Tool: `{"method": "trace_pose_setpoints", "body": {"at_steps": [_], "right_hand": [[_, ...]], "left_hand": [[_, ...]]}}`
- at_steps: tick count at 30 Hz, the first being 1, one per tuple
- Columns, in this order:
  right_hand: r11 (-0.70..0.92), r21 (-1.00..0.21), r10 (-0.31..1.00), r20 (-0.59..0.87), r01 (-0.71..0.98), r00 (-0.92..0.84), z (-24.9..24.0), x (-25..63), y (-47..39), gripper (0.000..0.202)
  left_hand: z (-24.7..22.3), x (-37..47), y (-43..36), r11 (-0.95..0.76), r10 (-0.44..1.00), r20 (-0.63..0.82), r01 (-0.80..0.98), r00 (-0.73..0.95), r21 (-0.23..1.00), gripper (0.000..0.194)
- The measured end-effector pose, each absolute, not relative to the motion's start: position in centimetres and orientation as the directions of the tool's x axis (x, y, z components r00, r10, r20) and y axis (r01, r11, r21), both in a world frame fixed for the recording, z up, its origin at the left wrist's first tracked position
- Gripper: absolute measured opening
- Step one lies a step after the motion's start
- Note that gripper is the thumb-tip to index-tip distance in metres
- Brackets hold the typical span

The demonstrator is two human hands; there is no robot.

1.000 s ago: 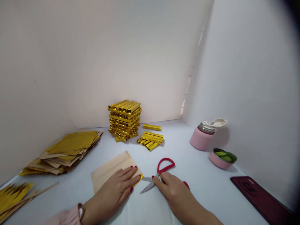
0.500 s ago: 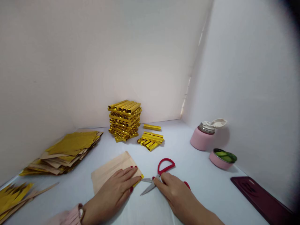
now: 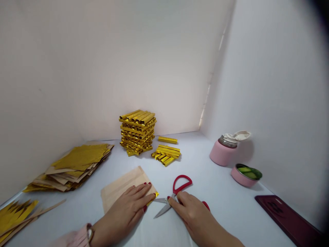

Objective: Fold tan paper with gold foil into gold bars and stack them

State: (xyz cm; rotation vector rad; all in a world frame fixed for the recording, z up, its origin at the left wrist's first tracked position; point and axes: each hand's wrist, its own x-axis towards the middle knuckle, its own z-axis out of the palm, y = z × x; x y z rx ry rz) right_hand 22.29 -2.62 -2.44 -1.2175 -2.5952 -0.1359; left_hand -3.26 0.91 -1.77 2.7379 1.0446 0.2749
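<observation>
At lower center, the left hand (image 3: 131,206) covers part of the brown sheet (image 3: 117,187) from me, and I can't tell whether the upper blade of the scissors (image 3: 162,211) touches it. The right hand (image 3: 189,207) hides much of their grip. Lower left, the edge crops the gold scraps (image 3: 19,215); lower right, dark blur swallows the phone's (image 3: 286,218) end.

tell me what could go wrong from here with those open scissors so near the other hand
The left hand lies flat on the brown sheet, fingers close to the open red-handled scissors in the right hand; a slip might nick a finger.

The layered gold stack could topple if bumped.

The pink bottle has its lid flipped up; a knock might spill anything inside, though that is hidden.
</observation>
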Motion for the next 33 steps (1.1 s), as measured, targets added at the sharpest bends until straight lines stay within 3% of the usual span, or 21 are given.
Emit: {"method": "trace_pose_setpoints", "body": {"at_steps": [9,23,33], "right_hand": [[0.655,-0.019,0.733,0.260,0.756,-0.628,-2.0,22.3,-2.7,0.039],[0.648,-0.036,0.735,0.290,0.761,-0.612,-2.2,22.3,-3.1,0.036],[0.540,-0.039,0.806,0.312,0.841,-0.503,-2.7,22.9,-2.5,0.042]], "left_hand": [[-1.7,-3.1,0.9,-0.727,0.675,0.107,0.633,0.730,0.266,0.046],[-0.7,-4.1,1.3,-0.615,0.716,0.020,0.618,0.698,0.490,0.045],[-1.7,-4.1,1.2,-0.640,0.719,0.112,0.590,0.686,0.493,0.054]]}}
